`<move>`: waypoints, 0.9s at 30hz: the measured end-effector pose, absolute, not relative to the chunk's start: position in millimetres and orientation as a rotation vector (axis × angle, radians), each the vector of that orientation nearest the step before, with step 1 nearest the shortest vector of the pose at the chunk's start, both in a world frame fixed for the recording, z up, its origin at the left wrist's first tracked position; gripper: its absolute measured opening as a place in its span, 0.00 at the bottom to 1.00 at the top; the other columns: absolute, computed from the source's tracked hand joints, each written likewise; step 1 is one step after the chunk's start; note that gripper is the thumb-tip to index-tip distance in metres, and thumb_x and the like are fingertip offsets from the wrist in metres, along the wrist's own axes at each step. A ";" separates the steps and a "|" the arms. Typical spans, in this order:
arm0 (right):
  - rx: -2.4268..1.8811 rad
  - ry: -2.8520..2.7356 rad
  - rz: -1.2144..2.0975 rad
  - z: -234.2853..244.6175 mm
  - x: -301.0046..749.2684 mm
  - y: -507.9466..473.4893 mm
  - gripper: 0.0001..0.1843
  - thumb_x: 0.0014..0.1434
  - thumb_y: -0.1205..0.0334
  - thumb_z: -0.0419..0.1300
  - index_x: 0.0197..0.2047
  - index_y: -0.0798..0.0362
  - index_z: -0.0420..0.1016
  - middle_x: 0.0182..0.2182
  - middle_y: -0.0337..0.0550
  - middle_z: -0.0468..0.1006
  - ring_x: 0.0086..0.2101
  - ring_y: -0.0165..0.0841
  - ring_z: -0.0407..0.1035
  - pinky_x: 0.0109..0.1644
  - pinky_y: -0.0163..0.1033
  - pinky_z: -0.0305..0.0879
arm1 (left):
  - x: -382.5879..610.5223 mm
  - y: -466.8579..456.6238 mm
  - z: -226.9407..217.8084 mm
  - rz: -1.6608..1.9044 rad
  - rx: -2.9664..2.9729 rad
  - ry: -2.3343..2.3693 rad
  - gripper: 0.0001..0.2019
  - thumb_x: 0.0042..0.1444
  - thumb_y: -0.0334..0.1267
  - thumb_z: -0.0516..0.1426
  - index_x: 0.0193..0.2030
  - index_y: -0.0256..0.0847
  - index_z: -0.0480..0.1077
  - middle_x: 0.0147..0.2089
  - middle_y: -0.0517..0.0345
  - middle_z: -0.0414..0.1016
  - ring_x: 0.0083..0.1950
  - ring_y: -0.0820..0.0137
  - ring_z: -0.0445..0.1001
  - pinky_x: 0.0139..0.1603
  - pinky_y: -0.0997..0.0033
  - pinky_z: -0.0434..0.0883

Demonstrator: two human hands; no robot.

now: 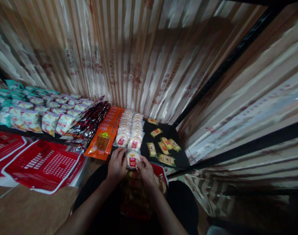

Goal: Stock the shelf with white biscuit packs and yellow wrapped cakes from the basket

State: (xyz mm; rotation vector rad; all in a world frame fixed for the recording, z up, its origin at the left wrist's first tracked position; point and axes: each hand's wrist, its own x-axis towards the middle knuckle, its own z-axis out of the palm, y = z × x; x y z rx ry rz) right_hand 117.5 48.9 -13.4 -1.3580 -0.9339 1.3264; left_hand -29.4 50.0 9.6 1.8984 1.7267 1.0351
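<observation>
The left hand (117, 165) is gripping the left edge of a white pack (132, 160), and the right hand (145, 168) is pinching its right side, the thumb resting on the front. This pack is sitting to the right of the orange bag (103, 137) and a little nearer the person. Two rows of similar packs (136, 130) are standing just to the right of the orange bag, and yellow packs (152, 149) are lying scattered farther right of it on the shelf (180, 158). Dark packets (92, 120) are crowding its left side, with white bags (49, 122) standing beyond them. Below and left of it, a red basket (43, 163) is showing its white rim. Striped sheeting (139, 49) is hanging behind it.
</observation>
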 end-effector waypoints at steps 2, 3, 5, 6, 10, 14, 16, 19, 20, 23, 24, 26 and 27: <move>-1.327 -0.819 1.314 -17.4 111.0 59.0 0.21 0.43 0.50 0.63 0.39 0.51 0.69 0.33 0.40 0.76 0.31 0.32 0.71 0.33 0.36 0.68 | -25.9 48.8 0.3 1.012 1.980 1.762 0.18 0.56 0.33 0.47 0.52 0.39 0.67 0.57 0.47 0.64 0.59 0.62 0.61 0.61 0.60 0.58; -1.316 -0.774 1.306 -19.8 108.8 63.9 0.21 0.42 0.49 0.63 0.38 0.51 0.68 0.33 0.40 0.76 0.31 0.32 0.71 0.33 0.36 0.68 | -23.6 49.3 -4.9 0.997 2.031 1.748 0.18 0.57 0.33 0.46 0.53 0.39 0.66 0.57 0.47 0.63 0.59 0.62 0.61 0.61 0.60 0.59; -1.322 -0.725 1.275 -24.9 107.0 72.7 0.22 0.42 0.48 0.63 0.38 0.51 0.66 0.34 0.40 0.75 0.31 0.32 0.71 0.33 0.36 0.69 | -18.8 53.2 -15.3 0.963 2.139 1.682 0.19 0.57 0.32 0.46 0.55 0.38 0.64 0.59 0.47 0.63 0.59 0.62 0.61 0.59 0.60 0.62; -1.348 -0.741 1.243 -27.2 107.7 76.4 0.23 0.42 0.47 0.62 0.38 0.51 0.66 0.34 0.40 0.75 0.31 0.33 0.71 0.33 0.37 0.69 | -16.4 56.5 -20.1 0.941 2.191 1.646 0.20 0.56 0.31 0.46 0.56 0.38 0.64 0.59 0.46 0.62 0.59 0.62 0.62 0.59 0.61 0.63; -1.633 -1.077 0.943 -31.0 118.0 87.1 0.20 0.48 0.48 0.57 0.40 0.51 0.70 0.32 0.40 0.76 0.32 0.34 0.70 0.37 0.38 0.67 | -9.0 70.6 -35.5 0.871 2.315 1.623 0.20 0.55 0.29 0.48 0.54 0.37 0.65 0.60 0.45 0.62 0.58 0.63 0.64 0.57 0.62 0.66; -1.924 -1.366 0.614 -27.4 126.0 95.4 0.18 0.52 0.51 0.54 0.42 0.52 0.74 0.34 0.43 0.75 0.32 0.34 0.69 0.40 0.38 0.64 | -3.8 77.5 -48.4 0.900 2.367 1.700 0.17 0.57 0.29 0.47 0.52 0.36 0.67 0.57 0.42 0.65 0.57 0.62 0.66 0.55 0.62 0.68; -1.996 -1.433 0.547 -25.5 125.5 99.6 0.18 0.54 0.53 0.53 0.43 0.53 0.74 0.37 0.45 0.74 0.32 0.34 0.69 0.40 0.37 0.63 | -1.2 79.1 -52.9 0.924 2.379 1.744 0.17 0.58 0.30 0.46 0.52 0.34 0.67 0.57 0.40 0.65 0.57 0.61 0.66 0.54 0.62 0.68; -2.028 -1.461 0.518 -25.9 121.6 104.5 0.19 0.55 0.55 0.51 0.46 0.55 0.73 0.38 0.49 0.74 0.31 0.34 0.69 0.41 0.38 0.63 | 2.5 82.3 -55.8 0.915 2.392 1.791 0.18 0.58 0.29 0.46 0.53 0.34 0.66 0.57 0.40 0.65 0.57 0.60 0.66 0.54 0.62 0.69; -2.015 -1.459 0.506 -26.9 120.3 105.6 0.20 0.56 0.56 0.50 0.46 0.57 0.72 0.38 0.50 0.74 0.32 0.35 0.69 0.41 0.38 0.63 | 3.6 83.7 -56.0 0.909 2.395 1.797 0.18 0.58 0.29 0.46 0.53 0.34 0.66 0.57 0.40 0.65 0.57 0.60 0.66 0.54 0.62 0.69; -1.941 -1.447 0.449 -30.5 117.5 108.3 0.21 0.57 0.57 0.48 0.47 0.59 0.71 0.39 0.54 0.73 0.35 0.37 0.68 0.43 0.39 0.63 | 6.9 88.6 -56.8 0.917 2.393 1.800 0.17 0.59 0.30 0.45 0.54 0.35 0.64 0.58 0.41 0.64 0.58 0.61 0.65 0.55 0.61 0.68; -1.922 -1.441 0.431 -31.4 116.9 109.4 0.21 0.57 0.57 0.47 0.47 0.60 0.71 0.39 0.54 0.73 0.36 0.38 0.68 0.43 0.40 0.63 | 8.0 90.1 -57.4 0.929 2.386 1.801 0.17 0.59 0.30 0.45 0.54 0.35 0.64 0.58 0.41 0.63 0.58 0.60 0.64 0.55 0.60 0.68; -1.908 -1.428 0.412 -32.4 116.0 112.5 0.21 0.57 0.58 0.47 0.47 0.61 0.70 0.39 0.55 0.72 0.36 0.39 0.68 0.44 0.41 0.63 | 10.3 93.0 -59.2 0.967 2.369 1.800 0.17 0.59 0.30 0.45 0.54 0.34 0.64 0.58 0.39 0.63 0.60 0.59 0.63 0.55 0.58 0.68; -1.907 -1.422 0.409 -32.6 115.7 114.4 0.21 0.57 0.58 0.47 0.47 0.61 0.70 0.39 0.55 0.72 0.36 0.39 0.68 0.44 0.41 0.63 | 11.5 94.3 -60.3 0.991 2.362 1.798 0.17 0.59 0.29 0.45 0.54 0.34 0.64 0.58 0.38 0.62 0.60 0.58 0.62 0.55 0.58 0.67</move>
